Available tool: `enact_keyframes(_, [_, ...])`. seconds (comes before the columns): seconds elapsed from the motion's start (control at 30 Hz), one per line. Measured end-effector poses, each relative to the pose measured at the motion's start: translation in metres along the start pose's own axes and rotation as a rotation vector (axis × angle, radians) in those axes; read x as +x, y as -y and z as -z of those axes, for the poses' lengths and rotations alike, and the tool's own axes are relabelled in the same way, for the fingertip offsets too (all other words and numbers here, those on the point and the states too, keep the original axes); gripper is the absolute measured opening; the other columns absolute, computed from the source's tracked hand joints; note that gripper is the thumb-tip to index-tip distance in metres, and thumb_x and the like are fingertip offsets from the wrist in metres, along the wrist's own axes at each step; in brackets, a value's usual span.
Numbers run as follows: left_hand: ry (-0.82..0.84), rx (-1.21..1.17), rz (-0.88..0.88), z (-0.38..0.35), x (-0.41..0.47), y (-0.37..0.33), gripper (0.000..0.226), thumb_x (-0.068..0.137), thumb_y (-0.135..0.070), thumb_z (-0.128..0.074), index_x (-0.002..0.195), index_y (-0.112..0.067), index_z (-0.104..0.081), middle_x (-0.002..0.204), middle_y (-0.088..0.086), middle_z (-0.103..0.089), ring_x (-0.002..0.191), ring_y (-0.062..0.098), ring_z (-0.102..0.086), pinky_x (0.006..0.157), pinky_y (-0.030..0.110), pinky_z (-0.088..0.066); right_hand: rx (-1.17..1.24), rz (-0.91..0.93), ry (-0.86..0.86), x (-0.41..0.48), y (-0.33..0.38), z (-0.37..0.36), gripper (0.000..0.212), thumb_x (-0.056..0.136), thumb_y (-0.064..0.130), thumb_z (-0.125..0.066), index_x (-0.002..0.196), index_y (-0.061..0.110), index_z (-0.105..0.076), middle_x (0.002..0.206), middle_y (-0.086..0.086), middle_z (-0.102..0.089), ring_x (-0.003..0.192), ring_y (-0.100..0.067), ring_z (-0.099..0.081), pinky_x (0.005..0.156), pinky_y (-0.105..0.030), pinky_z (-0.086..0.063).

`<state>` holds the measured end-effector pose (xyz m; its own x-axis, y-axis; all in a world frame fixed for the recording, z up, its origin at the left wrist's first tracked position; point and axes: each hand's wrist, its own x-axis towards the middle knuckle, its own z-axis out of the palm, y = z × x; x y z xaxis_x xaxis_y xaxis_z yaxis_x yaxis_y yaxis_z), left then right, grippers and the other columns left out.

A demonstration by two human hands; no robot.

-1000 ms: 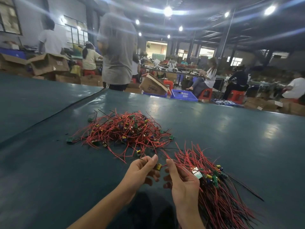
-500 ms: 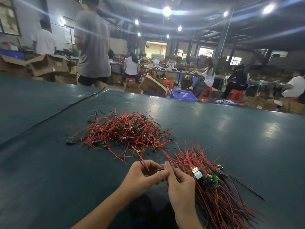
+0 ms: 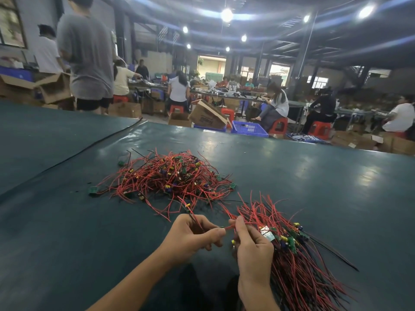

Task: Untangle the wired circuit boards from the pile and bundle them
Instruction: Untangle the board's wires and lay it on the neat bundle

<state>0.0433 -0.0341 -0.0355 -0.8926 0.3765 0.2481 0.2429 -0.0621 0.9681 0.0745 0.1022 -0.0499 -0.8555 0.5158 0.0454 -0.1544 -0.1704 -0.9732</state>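
Note:
A tangled pile of small green circuit boards with red and black wires [image 3: 170, 176] lies on the dark green table [image 3: 314, 187], ahead of my hands. To the right lies a straightened bundle of the same wired boards [image 3: 298, 261], its boards lined up near my right hand. My left hand [image 3: 193, 236] pinches one wired board's red and black wires, which run up toward the pile. My right hand [image 3: 251, 248] pinches the same red wire a little to the right, right beside the bundle. The two hands are close but apart.
A loose green board [image 3: 93, 189] lies at the pile's left edge. Beyond the table's far edge stand cardboard boxes [image 3: 208, 115], a blue crate [image 3: 249, 127], red stools and several seated workers. A person in a grey shirt [image 3: 87, 52] stands at far left.
My hands, which were touching half a second ago, have drawn slightly apart, stretching a red wire between them. The person in grey has walked further left.

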Motion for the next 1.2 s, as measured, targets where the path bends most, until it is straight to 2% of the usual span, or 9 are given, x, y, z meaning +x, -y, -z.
enact_keyframes(0.13, [0.014, -0.055, 0.022, 0.005, 0.000, -0.003, 0.028, 0.064, -0.038, -0.080, 0.066, -0.011, -0.073, 0.066, 0.014, -0.072, 0.051, 0.013, -0.058, 0.053, 0.020, -0.046, 0.166, 0.027, -0.130, 0.011, 0.006, 0.012, 0.024, 0.092, 0.021, -0.066, 0.073, 0.016, -0.079, 0.048, 0.005, -0.045, 0.041, -0.006, -0.033, 0.037, -0.018, -0.029])
enact_keyframes(0.43, [0.046, -0.047, 0.032, 0.007, -0.001, 0.001, 0.024, 0.066, -0.038, -0.079, 0.069, -0.015, -0.073, 0.071, 0.014, -0.073, 0.053, 0.013, -0.059, 0.053, 0.021, -0.046, 0.256, 0.049, -0.239, 0.016, 0.012, 0.022, 0.022, 0.094, 0.024, -0.064, 0.082, 0.010, -0.076, 0.050, 0.010, -0.054, 0.037, -0.001, -0.035, 0.035, -0.016, -0.030])
enact_keyframes(0.53, [-0.018, -0.026, 0.032, 0.001, -0.001, 0.004, 0.026, 0.067, -0.041, -0.077, 0.074, -0.017, -0.072, 0.075, 0.011, -0.074, 0.055, 0.013, -0.062, 0.051, 0.021, -0.046, 0.181, 0.031, -0.170, 0.011, 0.011, 0.019, 0.027, 0.091, 0.031, -0.066, 0.069, 0.019, -0.078, 0.047, 0.010, -0.049, 0.039, -0.001, -0.034, 0.037, -0.019, -0.030])
enact_keyframes(0.67, [-0.035, 0.003, 0.022, -0.005, -0.001, 0.008, 0.012, 0.077, -0.032, -0.076, 0.076, -0.020, -0.074, 0.075, 0.007, -0.074, 0.055, 0.011, -0.063, 0.049, 0.020, -0.046, -0.043, 0.060, 0.102, -0.006, 0.002, 0.003, 0.029, 0.085, 0.035, -0.069, 0.065, 0.015, -0.076, 0.055, -0.014, -0.057, 0.053, -0.011, -0.050, 0.050, -0.037, -0.046])
enact_keyframes(0.73, [-0.016, 0.015, 0.014, -0.006, -0.002, 0.008, 0.013, 0.079, -0.033, -0.078, 0.078, -0.020, -0.075, 0.073, 0.006, -0.074, 0.056, 0.012, -0.063, 0.050, 0.020, -0.047, -0.098, 0.121, 0.161, -0.010, -0.002, -0.002, 0.027, 0.089, 0.029, -0.065, 0.066, 0.028, -0.079, 0.065, -0.004, -0.071, 0.061, -0.011, -0.066, 0.057, -0.023, -0.053])
enact_keyframes(0.8, [-0.004, 0.044, 0.010, -0.006, -0.003, 0.008, 0.014, 0.078, -0.033, -0.075, 0.078, -0.019, -0.074, 0.072, 0.005, -0.073, 0.057, 0.011, -0.063, 0.051, 0.019, -0.046, -0.118, 0.131, 0.119, -0.009, -0.004, -0.003, 0.034, 0.093, 0.025, -0.063, 0.065, 0.036, -0.078, 0.070, 0.000, -0.074, 0.070, -0.010, -0.069, 0.065, -0.019, -0.054])
enact_keyframes(0.9, [0.029, 0.078, 0.030, -0.006, -0.002, 0.008, 0.014, 0.082, -0.028, -0.075, 0.081, -0.014, -0.071, 0.071, 0.004, -0.073, 0.059, 0.010, -0.063, 0.053, 0.019, -0.045, -0.061, 0.042, -0.006, -0.001, -0.003, 0.003, 0.028, 0.094, 0.028, -0.063, 0.073, 0.025, -0.080, 0.059, 0.001, -0.061, 0.056, -0.007, -0.054, 0.060, -0.026, -0.048])
enact_keyframes(1.0, [0.057, 0.074, 0.034, 0.000, -0.002, 0.006, 0.019, 0.080, -0.031, -0.074, 0.079, -0.012, -0.071, 0.071, 0.007, -0.073, 0.058, 0.012, -0.062, 0.054, 0.019, -0.045, 0.063, 0.008, -0.128, 0.011, 0.001, 0.015, 0.024, 0.096, 0.024, -0.061, 0.082, 0.015, -0.079, 0.047, 0.009, -0.040, 0.040, -0.002, -0.030, 0.042, -0.019, -0.030])
enact_keyframes(1.2, [0.011, -0.011, 0.016, 0.016, 0.002, 0.001, 0.027, 0.070, -0.041, -0.075, 0.067, -0.015, -0.072, 0.066, 0.011, -0.071, 0.051, 0.013, -0.059, 0.053, 0.020, -0.045, 0.188, 0.045, -0.195, 0.021, 0.005, 0.025, 0.025, 0.097, 0.022, -0.061, 0.083, 0.011, -0.078, 0.047, 0.010, -0.039, 0.037, 0.000, -0.025, 0.036, -0.016, -0.021])
